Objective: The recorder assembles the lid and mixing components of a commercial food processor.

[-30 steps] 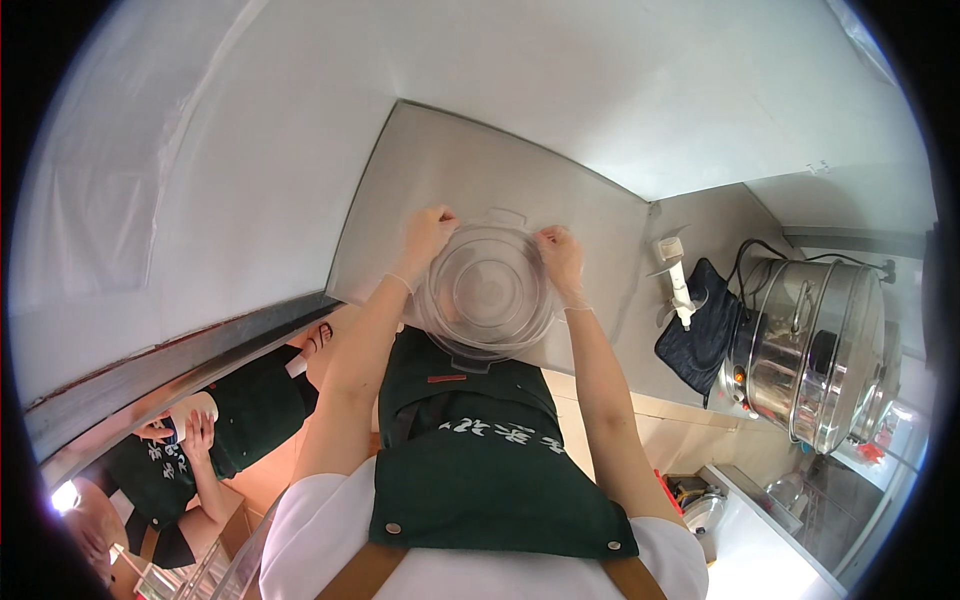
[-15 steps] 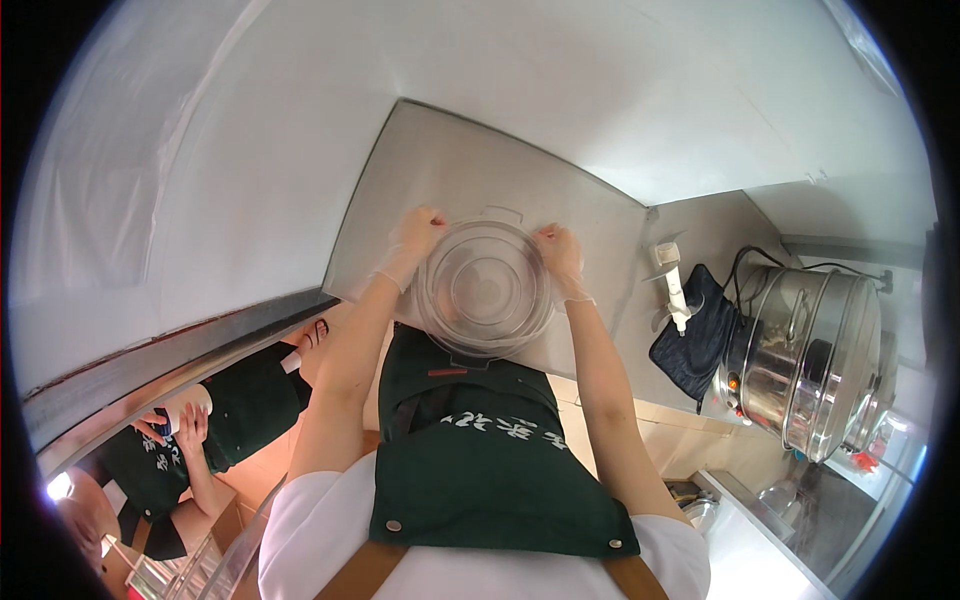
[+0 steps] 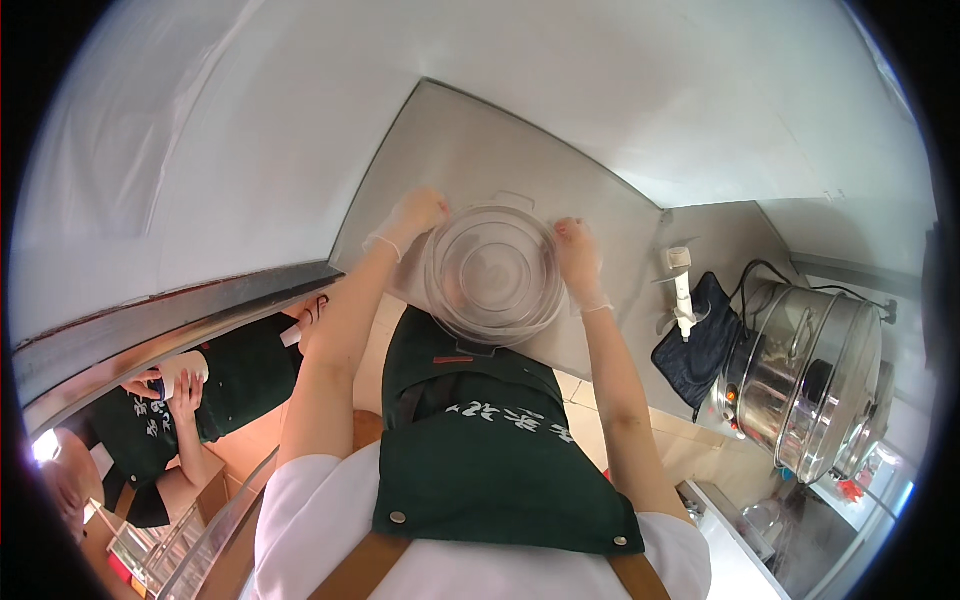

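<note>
A clear round plastic container with a clear lid stands at the near edge of a steel counter. Tabs stick out from its far and near sides. Both of my hands wear thin see-through gloves. By the container's far left rim is my left hand, its fingers curled closed. Beside the right rim, my right hand has its fingers curled in too. Whatever the fingers may hold is hidden or too small to make out.
A white plastic fitting and a folded dark cloth lie to the right, next to a large steel steamer-like pot with cables. Pale panels rise behind the counter. At lower left, another person holds a white cup.
The whole view has shifted slightly. My left hand has moved a little farther away and my right hand a little outward, so they are slightly wider apart. The container remains between them.
</note>
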Motion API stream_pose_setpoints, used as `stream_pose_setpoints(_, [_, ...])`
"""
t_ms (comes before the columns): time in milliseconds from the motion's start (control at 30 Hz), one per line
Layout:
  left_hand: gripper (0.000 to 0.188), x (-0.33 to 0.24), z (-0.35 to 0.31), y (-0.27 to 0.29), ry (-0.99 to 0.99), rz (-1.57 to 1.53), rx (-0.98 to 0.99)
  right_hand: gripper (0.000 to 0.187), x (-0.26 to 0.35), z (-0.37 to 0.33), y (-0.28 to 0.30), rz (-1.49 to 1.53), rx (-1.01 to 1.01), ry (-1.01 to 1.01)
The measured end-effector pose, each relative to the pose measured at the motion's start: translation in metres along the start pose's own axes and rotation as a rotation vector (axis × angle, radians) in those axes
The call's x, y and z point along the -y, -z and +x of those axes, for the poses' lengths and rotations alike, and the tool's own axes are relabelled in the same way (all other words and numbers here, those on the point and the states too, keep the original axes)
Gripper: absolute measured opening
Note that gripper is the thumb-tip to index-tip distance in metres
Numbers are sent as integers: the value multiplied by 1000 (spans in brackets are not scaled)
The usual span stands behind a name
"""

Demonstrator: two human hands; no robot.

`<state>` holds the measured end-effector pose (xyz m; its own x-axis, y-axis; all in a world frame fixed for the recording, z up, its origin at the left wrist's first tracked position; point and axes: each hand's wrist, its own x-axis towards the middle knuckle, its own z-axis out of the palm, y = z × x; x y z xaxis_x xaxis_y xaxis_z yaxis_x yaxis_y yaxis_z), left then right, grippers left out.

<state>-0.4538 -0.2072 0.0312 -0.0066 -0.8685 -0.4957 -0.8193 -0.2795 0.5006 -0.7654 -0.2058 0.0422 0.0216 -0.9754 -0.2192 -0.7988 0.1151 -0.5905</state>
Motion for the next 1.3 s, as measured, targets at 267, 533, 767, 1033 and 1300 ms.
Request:
stream_pose_setpoints(267, [19, 2, 1, -2, -118, 50, -9, 38, 68, 0, -21, -57, 69, 860])
stream_pose_setpoints(533, [18, -1, -11, 0, -128, -80, -95, 31, 110, 9, -51, -248, 281, 986])
stream_pose_setpoints(767, [17, 27, -33, -28, -186, -73, -257, 28, 123, 14, -48, -308, 320, 988])
stream_pose_setpoints(1033, [13, 49, -64, -37, 86, -514, -82, 25, 132, 17, -56, -435, 353, 1019])
stream_pose_setpoints(1300, [13, 66, -66, -51, 146, -818, -6, 15, 139, 9, -68, -398, 312, 1232])
